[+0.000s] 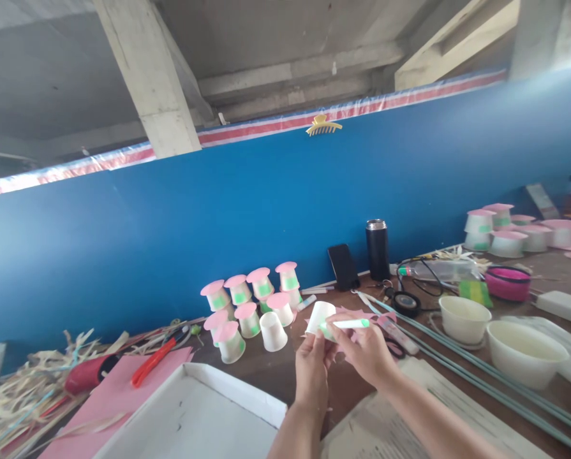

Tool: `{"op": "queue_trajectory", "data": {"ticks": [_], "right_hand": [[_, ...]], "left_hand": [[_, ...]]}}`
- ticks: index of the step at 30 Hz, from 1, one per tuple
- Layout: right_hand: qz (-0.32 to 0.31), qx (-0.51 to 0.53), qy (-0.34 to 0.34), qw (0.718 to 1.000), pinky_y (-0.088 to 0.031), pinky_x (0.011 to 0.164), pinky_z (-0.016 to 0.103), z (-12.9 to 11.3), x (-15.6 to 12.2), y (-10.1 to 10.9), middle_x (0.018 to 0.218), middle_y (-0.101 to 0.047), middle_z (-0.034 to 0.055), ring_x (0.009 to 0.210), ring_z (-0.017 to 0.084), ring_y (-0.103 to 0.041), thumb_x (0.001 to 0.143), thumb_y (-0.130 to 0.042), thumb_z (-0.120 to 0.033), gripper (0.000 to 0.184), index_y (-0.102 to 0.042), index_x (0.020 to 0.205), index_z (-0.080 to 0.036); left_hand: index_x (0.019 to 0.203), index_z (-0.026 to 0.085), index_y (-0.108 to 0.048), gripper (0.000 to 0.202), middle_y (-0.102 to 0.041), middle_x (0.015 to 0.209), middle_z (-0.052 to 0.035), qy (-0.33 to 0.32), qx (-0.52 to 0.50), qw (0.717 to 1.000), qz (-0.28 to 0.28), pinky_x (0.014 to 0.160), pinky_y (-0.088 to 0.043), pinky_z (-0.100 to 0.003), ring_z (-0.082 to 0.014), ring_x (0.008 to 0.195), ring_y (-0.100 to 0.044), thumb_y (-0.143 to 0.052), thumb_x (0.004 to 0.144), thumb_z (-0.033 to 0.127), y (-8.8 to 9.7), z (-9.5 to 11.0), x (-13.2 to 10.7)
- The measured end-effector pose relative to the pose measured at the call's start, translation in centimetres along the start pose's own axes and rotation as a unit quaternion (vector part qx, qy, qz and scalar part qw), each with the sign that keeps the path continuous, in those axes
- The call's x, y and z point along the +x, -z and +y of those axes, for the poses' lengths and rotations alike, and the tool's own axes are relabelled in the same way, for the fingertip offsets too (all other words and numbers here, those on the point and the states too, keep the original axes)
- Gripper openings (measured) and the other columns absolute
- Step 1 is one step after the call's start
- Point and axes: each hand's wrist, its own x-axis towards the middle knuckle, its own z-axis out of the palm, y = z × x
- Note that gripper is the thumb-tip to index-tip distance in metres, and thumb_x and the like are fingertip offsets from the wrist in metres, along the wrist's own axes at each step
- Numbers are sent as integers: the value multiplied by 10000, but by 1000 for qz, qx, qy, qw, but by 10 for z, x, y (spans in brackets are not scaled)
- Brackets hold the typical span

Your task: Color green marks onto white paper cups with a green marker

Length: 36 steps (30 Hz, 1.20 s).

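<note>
My left hand (pixel 315 366) is closed around the lower part of a white paper cup (pixel 321 313), which it holds tilted above the table. In my right hand (pixel 362 349) is a white marker (pixel 349 324) with a green end. Its tip meets the side of the cup, where some green shows. Just left of my hands an uncoloured paper cup (pixel 273 331) stands upside down. Beside it are several cups with pink paper discs on top and green patches on their sides, such as the cup (pixel 231 342) in front.
A white box lid (pixel 237 389) lies at front left, near pink paper (pixel 98 408) and red-handled scissors (pixel 152 363). Behind stand a phone (pixel 343 266) and a black flask (pixel 377 250). White bowls (pixel 527 354) and pale blue rods (pixel 486 376) are on the right.
</note>
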Motion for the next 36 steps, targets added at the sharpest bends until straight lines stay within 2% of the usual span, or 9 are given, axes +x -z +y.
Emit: {"op": "queue_trajectory", "data": {"ticks": [2, 7, 12, 17, 22, 29, 36], "right_hand": [[-12, -8, 2, 1000, -489, 751, 288, -2, 0, 0, 830, -700, 34, 772, 176, -645, 867, -467, -346, 248, -666, 931, -213], [42, -43, 21, 998, -460, 849, 320, -2, 2, 1, 916, -697, 44, 900, 192, -637, 861, -452, -314, 230, -658, 878, -215], [0, -33, 8, 999, -476, 761, 300, 1, 2, 0, 844, -688, 36, 766, 176, -636, 864, -458, -320, 220, -648, 861, -210], [41, -34, 28, 998, -443, 868, 339, 2, 2, -2, 914, -690, 47, 905, 205, -623, 865, -455, -317, 221, -654, 886, -224], [17, -29, -6, 999, -479, 660, 276, 0, 0, -2, 696, -674, 35, 644, 168, -617, 853, -477, -371, 261, -666, 845, -192], [105, 7, -4, 994, -486, 749, 279, 3, 1, 3, 823, -702, 54, 764, 176, -638, 866, -487, -359, 256, -664, 776, -197], [73, 7, 17, 997, -480, 808, 303, 1, -1, -1, 908, -694, 59, 817, 182, -637, 861, -504, -350, 219, -654, 909, -199]], "left_hand": [[937, 133, -699, 338, -697, 956, -137, -1, 4, 1000, 0, 856, -452, -344, -230, 906, -640, -643, 738, 400, 0, 0, 0], [934, 132, -689, 323, -698, 955, -128, 4, 16, 1000, -3, 844, -459, -345, -233, 912, -637, -618, 761, 395, 1, -3, 0], [940, 137, -685, 315, -695, 978, -125, 4, 15, 1000, -5, 857, -452, -343, -229, 927, -634, -598, 778, 393, 2, -4, 0], [927, 141, -692, 301, -700, 959, -119, 4, 6, 1000, -3, 871, -450, -354, -237, 938, -633, -630, 754, 379, 1, -2, 0], [936, 128, -688, 324, -699, 936, -129, 10, -4, 1000, -6, 887, -452, -358, -251, 983, -622, -624, 757, 390, 0, -3, -1], [1018, 140, -666, 340, -654, 1101, -132, 4, -67, 998, 13, 927, -440, -333, -231, 1053, -593, -635, 760, 360, 2, -3, 1], [956, 137, -684, 336, -683, 1013, -131, -11, -38, 999, -10, 914, -440, -348, -240, 1002, -615, -633, 748, 396, 0, -1, 1]]}}
